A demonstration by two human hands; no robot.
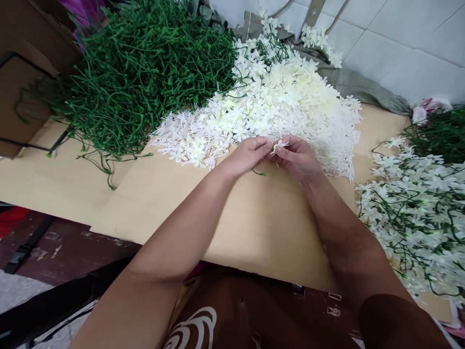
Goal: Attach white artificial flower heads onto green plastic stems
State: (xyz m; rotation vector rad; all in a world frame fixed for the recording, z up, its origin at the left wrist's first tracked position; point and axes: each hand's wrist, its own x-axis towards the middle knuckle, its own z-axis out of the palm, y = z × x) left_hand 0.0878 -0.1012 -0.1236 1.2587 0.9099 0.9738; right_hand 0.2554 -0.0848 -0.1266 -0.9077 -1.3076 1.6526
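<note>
My left hand (247, 156) and my right hand (298, 157) meet above the cardboard sheet (152, 194), fingertips pinched together. Between them is a small white artificial flower (279, 145). A thin green stem (258, 172) pokes out below my left hand, which grips it. Just beyond my hands lies a big pile of loose white flower heads (276, 102). Farther back at the left is a heap of bare green plastic stems (145, 68).
At the right lies a pile of finished green stems with white flowers (417, 218). A grey-green cloth (359, 85) lies behind the flowers on the white tiled floor (407, 43). Brown cardboard (22, 87) stands at the far left.
</note>
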